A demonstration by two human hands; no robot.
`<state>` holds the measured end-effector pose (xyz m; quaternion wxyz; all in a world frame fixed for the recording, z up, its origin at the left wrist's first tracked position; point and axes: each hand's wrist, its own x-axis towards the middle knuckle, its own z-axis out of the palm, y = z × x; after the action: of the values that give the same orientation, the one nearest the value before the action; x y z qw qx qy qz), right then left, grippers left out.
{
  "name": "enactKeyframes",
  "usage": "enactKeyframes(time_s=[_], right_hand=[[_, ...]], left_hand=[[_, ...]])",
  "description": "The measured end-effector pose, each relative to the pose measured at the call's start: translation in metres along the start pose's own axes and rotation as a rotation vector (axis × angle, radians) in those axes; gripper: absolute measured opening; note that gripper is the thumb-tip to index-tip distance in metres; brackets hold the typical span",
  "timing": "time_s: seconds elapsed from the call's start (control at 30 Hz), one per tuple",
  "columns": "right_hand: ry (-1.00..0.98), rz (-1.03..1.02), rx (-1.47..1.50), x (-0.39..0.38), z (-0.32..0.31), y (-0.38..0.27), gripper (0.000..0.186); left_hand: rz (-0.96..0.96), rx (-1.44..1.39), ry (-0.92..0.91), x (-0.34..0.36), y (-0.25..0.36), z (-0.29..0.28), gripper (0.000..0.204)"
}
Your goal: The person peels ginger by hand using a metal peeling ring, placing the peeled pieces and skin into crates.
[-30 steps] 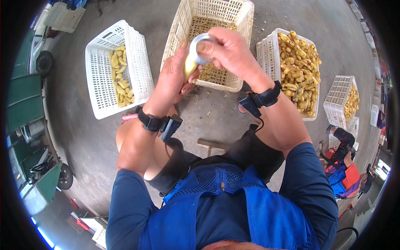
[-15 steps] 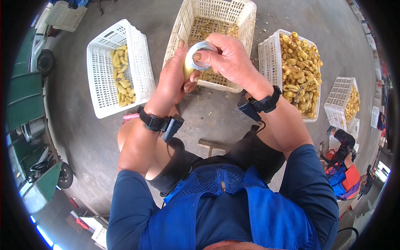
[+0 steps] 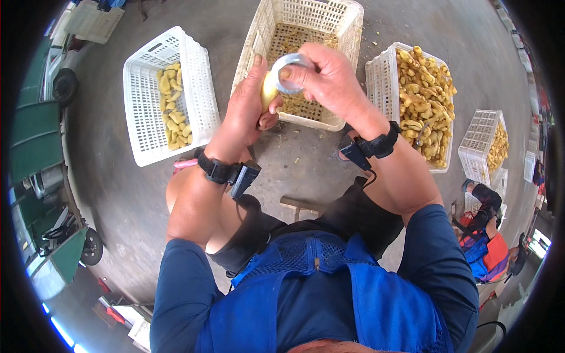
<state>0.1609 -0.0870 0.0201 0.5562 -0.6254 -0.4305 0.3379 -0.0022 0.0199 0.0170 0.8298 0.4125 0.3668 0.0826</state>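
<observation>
My left hand (image 3: 242, 107) is closed around a pale yellow piece of ginger (image 3: 269, 93), with the thumb pointing up beside it. A silvery ring-shaped scraper (image 3: 276, 75) sits in my right hand (image 3: 335, 81), pinched between thumb and fingers. The ring's edge lies against or very near the upper side of the ginger; contact is hard to make out. Both hands are over the near side of a cream plastic crate (image 3: 353, 50), which has peel scraps on its bottom.
To the left, a white crate (image 3: 134, 109) contains peeled yellow ginger (image 3: 174, 122). A crate (image 3: 381, 88) on the right is heaped with brownish unpeeled ginger (image 3: 425, 100). Farther right stand another filled crate (image 3: 474, 141) and a seated person (image 3: 491, 247). A wheeled green vehicle (image 3: 35, 141) is at far left.
My right hand has shifted slightly up and right with the scraper, and the ring has turned, uncovering more of the ginger. My left hand stays nearly in place.
</observation>
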Motion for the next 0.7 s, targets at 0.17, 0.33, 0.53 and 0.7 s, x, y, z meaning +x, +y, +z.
enactKeyframes(time_s=[0.17, 0.33, 0.53, 0.7], right_hand=[[-0.087, -0.065, -0.078, 0.002, 0.0, -0.005, 0.019], [0.184, -0.027, -0.029, 0.021, -0.035, 0.005, 0.023], [0.051, -0.004, 0.108, 0.008, -0.019, 0.002, 0.027], [-0.059, 0.007, 0.113, 0.003, -0.003, 0.0, 0.026]], left_hand=[[-0.042, -0.045, -0.05, 0.0, -0.002, -0.004, 0.064], [-0.124, -0.024, -0.348, -0.006, 0.001, -0.015, 0.069], [-0.036, -0.045, -0.031, -0.004, 0.007, -0.001, 0.068], [-0.008, -0.084, -0.026, 0.003, -0.002, -0.007, 0.068]])
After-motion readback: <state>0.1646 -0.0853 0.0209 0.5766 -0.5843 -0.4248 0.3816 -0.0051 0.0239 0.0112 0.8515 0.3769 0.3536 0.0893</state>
